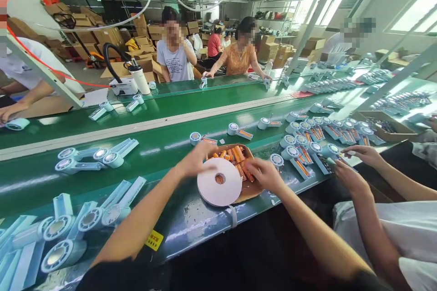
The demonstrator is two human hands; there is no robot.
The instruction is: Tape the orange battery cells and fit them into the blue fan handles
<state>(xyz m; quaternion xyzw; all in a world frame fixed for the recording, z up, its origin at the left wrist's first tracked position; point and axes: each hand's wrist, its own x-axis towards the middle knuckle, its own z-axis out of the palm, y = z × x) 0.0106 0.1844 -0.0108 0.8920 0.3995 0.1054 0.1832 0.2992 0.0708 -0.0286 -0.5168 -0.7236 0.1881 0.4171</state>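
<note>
My left hand (195,162) reaches over the upper left edge of a large white roll of tape (218,193), its fingers slightly blurred and apart from the thumb. The roll lies flat against a shallow cardboard tray (254,193) holding several orange-wrapped batteries (236,153). At the tray's right side my right hand (265,173) has its fingertips closed on one of these batteries. Just beyond my left hand, a light blue handheld fan body (195,138) lies on the green belt with an orange battery in its handle.
More blue fan bodies (56,227) pile up at left, and others with batteries (300,163) stand in rows at right. A co-worker's hands (353,177) handle a fan there. The green conveyor (164,154) runs across; people sit opposite. A yellow label (154,239) lies near the front edge.
</note>
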